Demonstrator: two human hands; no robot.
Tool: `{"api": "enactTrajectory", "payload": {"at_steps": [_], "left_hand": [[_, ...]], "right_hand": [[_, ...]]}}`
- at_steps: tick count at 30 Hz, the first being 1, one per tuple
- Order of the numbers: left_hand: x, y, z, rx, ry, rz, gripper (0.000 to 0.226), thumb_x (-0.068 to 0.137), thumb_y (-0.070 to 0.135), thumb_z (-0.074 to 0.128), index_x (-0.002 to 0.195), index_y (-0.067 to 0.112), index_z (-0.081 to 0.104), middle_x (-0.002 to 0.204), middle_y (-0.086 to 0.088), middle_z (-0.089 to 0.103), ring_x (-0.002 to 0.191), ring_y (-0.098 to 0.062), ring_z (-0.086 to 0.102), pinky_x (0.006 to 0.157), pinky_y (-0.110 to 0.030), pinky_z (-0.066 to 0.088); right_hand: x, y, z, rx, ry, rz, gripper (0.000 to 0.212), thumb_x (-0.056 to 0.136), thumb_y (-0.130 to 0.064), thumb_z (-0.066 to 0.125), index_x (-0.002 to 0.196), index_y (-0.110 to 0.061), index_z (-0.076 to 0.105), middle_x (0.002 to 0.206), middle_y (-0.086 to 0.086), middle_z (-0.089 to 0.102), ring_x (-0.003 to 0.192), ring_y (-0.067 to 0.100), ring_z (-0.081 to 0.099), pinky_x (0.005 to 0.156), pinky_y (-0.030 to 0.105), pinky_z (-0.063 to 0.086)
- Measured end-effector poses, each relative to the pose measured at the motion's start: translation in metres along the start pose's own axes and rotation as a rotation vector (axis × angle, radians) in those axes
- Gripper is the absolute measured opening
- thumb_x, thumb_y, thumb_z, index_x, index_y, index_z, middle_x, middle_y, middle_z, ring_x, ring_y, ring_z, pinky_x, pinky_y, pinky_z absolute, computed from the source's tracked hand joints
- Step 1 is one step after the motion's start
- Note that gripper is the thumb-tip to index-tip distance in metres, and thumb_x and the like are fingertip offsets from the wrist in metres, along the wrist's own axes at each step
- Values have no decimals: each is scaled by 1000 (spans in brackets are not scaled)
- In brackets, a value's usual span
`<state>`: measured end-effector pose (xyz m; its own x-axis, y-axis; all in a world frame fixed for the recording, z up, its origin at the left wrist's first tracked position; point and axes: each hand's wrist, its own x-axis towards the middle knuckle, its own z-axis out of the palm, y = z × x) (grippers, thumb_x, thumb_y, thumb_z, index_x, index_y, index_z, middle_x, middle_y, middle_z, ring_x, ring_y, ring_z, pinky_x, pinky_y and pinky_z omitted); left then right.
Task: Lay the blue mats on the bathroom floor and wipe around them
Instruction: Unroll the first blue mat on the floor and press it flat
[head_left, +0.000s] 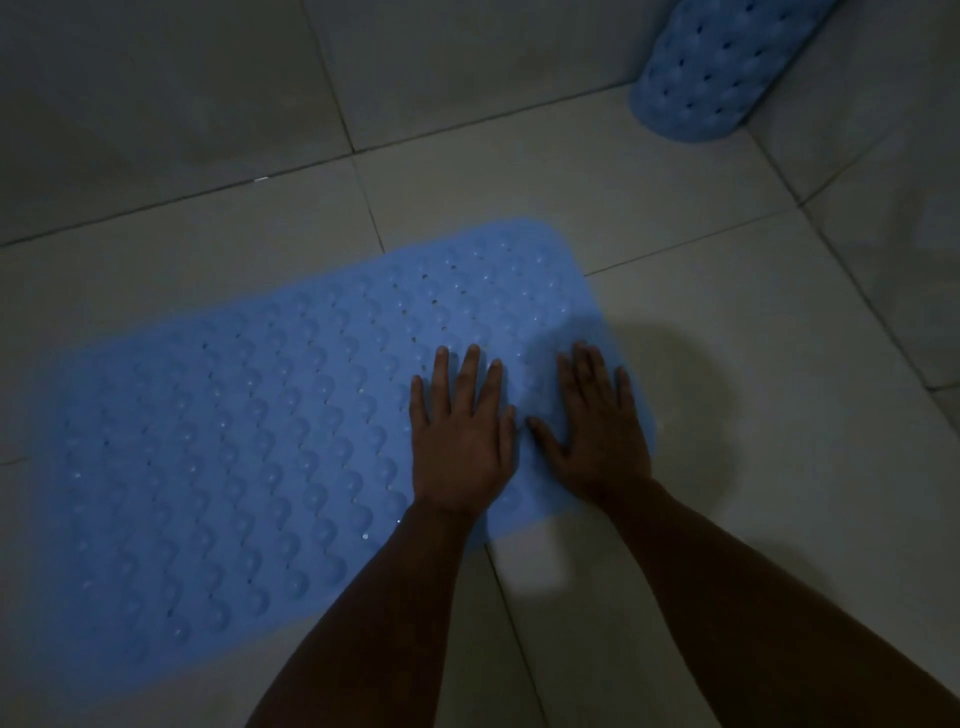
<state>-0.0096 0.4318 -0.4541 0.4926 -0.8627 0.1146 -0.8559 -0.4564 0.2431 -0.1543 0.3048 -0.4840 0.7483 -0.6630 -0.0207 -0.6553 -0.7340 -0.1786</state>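
A blue mat with rows of round bumps and small holes lies flat on the tiled bathroom floor, running from lower left to the middle of the view. My left hand presses on its right end with straight, spread fingers. Beside it, my right hand lies flat near the mat's right edge, fingers straight too. A second blue mat, rolled up, stands in the far right corner against the wall.
Pale floor tiles with dark grout lines surround the mat. A wall runs along the back and another wall closes the right side. The light is dim.
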Motion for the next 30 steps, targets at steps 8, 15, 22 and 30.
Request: {"api": "enactTrajectory", "payload": {"at_steps": [8,15,22,30], "left_hand": [[2,-14,0,2,-27,-41,59,106,47,27,156,17,38,167,-10,27,158,-34,10,122,-62,18],[-7,3,-12,-21,-68,-77,59,106,47,29,155,17,41,167,-10,28,157,-35,12,122,-62,17],[-10,17,24,44,-132,54,67,106,54,32,161,15,28,171,-12,14,158,-38,4,120,-68,11],[-16,18,28,-10,-87,52,74,102,63,35,159,16,34,170,-11,19,158,-36,7,120,-67,10]], "right_hand": [[1,0,-4,25,-37,5,91,96,-73,27,162,-14,6,170,9,3,157,21,-3,127,52,4],[27,2,-45,341,-337,145,82,95,-73,35,160,-24,23,170,1,9,157,14,2,127,45,1],[55,11,-68,296,44,19,57,93,-60,49,127,-18,68,142,9,60,143,28,44,115,42,39],[60,5,-28,292,253,19,41,100,-44,54,129,-16,63,141,9,57,145,30,39,117,45,35]]}}
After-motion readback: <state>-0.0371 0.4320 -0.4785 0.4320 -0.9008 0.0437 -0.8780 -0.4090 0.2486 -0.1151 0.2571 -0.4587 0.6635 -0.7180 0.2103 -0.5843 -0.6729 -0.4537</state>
